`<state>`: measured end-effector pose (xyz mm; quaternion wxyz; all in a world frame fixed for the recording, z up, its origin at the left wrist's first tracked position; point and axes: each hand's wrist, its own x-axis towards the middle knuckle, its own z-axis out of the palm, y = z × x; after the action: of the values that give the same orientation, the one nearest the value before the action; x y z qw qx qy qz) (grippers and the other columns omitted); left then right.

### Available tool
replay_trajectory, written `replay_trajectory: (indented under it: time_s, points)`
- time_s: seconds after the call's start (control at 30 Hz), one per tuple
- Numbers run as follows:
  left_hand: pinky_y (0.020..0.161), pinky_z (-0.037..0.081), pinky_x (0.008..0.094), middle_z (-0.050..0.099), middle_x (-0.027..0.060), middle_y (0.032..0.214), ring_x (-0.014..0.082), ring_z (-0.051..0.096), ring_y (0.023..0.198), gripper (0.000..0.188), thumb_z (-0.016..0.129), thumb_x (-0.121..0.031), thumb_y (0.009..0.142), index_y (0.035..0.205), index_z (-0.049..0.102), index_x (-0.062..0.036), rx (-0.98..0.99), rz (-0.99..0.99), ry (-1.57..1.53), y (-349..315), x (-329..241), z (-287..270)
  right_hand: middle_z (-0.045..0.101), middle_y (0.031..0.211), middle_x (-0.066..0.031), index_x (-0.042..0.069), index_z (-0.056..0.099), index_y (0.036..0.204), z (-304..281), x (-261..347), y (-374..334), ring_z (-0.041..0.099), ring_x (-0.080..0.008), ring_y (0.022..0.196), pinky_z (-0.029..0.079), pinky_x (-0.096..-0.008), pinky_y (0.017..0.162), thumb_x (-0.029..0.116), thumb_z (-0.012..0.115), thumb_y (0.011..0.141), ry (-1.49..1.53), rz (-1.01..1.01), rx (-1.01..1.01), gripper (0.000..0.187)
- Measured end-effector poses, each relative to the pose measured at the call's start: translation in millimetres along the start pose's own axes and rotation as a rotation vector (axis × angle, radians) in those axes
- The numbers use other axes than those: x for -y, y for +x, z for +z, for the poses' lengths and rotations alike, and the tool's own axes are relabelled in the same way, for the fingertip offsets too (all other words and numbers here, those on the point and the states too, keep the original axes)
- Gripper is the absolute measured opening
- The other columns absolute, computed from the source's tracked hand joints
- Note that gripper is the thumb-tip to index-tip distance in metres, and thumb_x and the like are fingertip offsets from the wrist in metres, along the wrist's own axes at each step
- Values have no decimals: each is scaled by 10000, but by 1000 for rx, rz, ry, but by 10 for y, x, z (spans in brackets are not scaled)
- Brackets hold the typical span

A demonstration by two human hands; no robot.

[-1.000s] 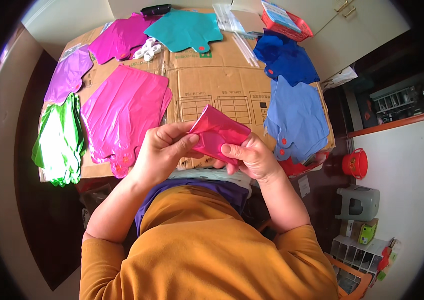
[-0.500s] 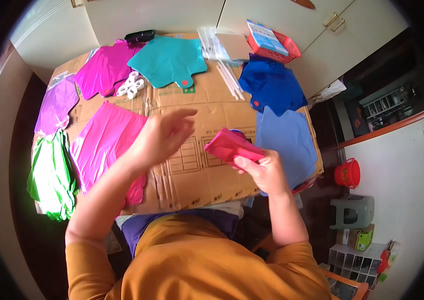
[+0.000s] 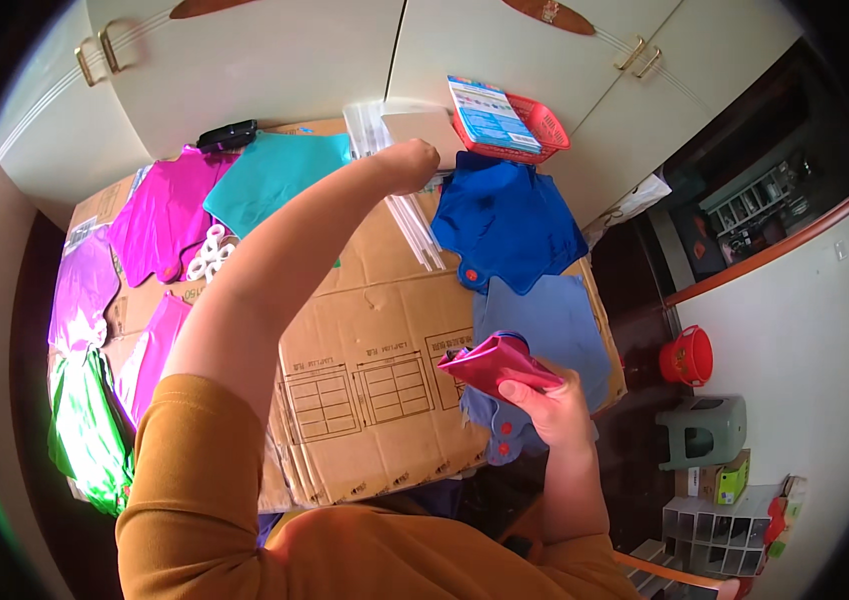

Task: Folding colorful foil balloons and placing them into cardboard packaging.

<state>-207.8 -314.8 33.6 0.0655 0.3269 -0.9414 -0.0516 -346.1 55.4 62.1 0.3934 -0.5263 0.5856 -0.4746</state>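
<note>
My right hand [image 3: 552,405] grips a folded, shiny pink-red sheet [image 3: 498,365] above the near right part of the cardboard. My left hand [image 3: 410,165] reaches across to the far edge with its fingers curled. It is over a flat brown card [image 3: 423,124] and beside a clear plastic packet [image 3: 367,125]; whatever its fingers hold, if anything, is hidden. Thin white sticks [image 3: 415,232] lie just below this hand. To its right is a dark blue sheet [image 3: 515,220], with a paler blue sheet [image 3: 545,325] partly behind the pink-red one.
Cardboard [image 3: 365,320] covers the table. Teal [image 3: 275,175], magenta [image 3: 165,215], purple [image 3: 83,290], pink [image 3: 153,350] and green [image 3: 90,425] sheets lie leftward, near white rings [image 3: 213,255] and a black object [image 3: 228,136]. A red basket [image 3: 545,130] holds a blue packet [image 3: 493,115].
My left hand has moved from above the middle of the cardboard to its far edge, and its fingers have curled. My right hand still holds the folded pink-red sheet. The view has shifted.
</note>
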Motion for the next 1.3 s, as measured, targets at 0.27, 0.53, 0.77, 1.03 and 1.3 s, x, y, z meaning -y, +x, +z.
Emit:
replay_trajectory:
  time_s: [0.27, 0.53, 0.77, 1.03, 1.3]
  points:
    - [751, 532, 383, 711, 129, 841, 299, 668, 781, 161, 686, -180, 717, 802, 742, -56, -43, -77, -183, -101, 450, -267, 658, 800, 6, -6, 693, 955, -43, -61, 62, 546, -62, 734, 456, -235, 660, 187, 751, 853, 110, 7, -26, 226]
    - [729, 522, 329, 723, 80, 879, 189, 652, 819, 353, 800, -323, 738, 965, 755, -57, 94, -187, -636, -84, 640, -318, 683, 862, -13, -13, 690, 1011, -70, -76, 33, 572, -75, 795, 474, -247, 724, 184, 758, 846, 117, 28, 21, 266]
    - [680, 516, 321, 699, 80, 839, 158, 621, 727, 357, 757, -340, 795, 981, 743, -35, 180, -307, -672, -30, 668, -257, 687, 888, -13, -20, 686, 1029, -82, -139, 31, 577, -79, 814, 479, -253, 739, 185, 753, 851, 138, 38, 31, 280]
    - [797, 535, 400, 707, 136, 908, 309, 668, 853, 205, 611, -149, 794, 939, 735, -73, -98, -62, -133, -2, 558, -198, 702, 908, -34, -16, 692, 1037, -38, -133, 5, 608, -96, 831, 492, -263, 756, 142, 756, 840, 195, 107, -1, 261]
    - [705, 538, 377, 702, 133, 820, 307, 673, 754, 297, 679, -338, 835, 902, 703, -50, -468, -269, -110, -942, 9, -1368, 688, 1035, -46, 22, 681, 1091, -60, -40, -7, 630, -136, 917, 498, -293, 843, 65, 755, 812, 533, 17, -59, 291]
